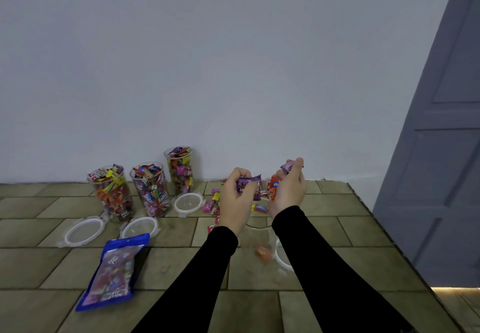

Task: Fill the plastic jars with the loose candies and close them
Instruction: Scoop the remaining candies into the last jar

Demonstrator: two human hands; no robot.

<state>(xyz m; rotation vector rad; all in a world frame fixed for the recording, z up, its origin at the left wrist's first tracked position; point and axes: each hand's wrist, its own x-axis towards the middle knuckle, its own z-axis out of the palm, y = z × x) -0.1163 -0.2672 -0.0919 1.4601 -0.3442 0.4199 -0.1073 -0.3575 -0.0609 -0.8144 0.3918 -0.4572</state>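
Head view of a tiled counter set against a pale wall. Both hands are raised together above an open, nearly empty clear jar, which stands upright between the two black-sleeved forearms, directly below and a little nearer the person than the hands. Its mouth faces up, its long axis is vertical, and its rim is seen as a thin arc between the wrists; one orange candy is blurred inside it. The coming move is judged to turn on this relation: each handful need only be drawn slightly back and released downward. Neither hand is clearly the nearer to the mouth.

The left hand is clenched round a bunch of wrapped candies, a purple packet showing at the fingertips. The right hand is likewise curled round candies, with an orange wrapper in the palm and a lilac one pinched at the thumb.

Loose candies lie scattered on the counter just beyond and beneath the hands. To the left, three filled jars stand uncapped near the wall, each with a white-rimmed lid lying flat in front of it. A fourth lid lies just right of the open jar, partly hidden by the right forearm. A blue candy bag lies flat at the lower left, well apart from the hands. No jar is closed yet.
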